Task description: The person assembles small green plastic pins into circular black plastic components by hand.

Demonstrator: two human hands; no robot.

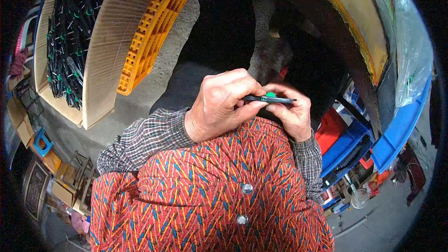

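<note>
In front of my lap both hands hold one slim black part with a round green piece on it [281,100]. My left hand [218,102] pinches its left end between thumb and fingers. The fingers of my right hand [295,114] are closed around its right side, close by the green piece. The part lies nearly level, its dark tip pointing right. What it is exactly is too small to make out. At the upper left, a tall cardboard box [109,51] holds many similar black parts [72,42] with green spots and thin pale pins.
A yellow-orange plastic crate [154,35] stands beside the box. To the right are a work surface with a yellow edge [357,32], a clear plastic bag [413,60] and a blue tray [396,140]. A blue stool [43,143] and boxes stand at the far left.
</note>
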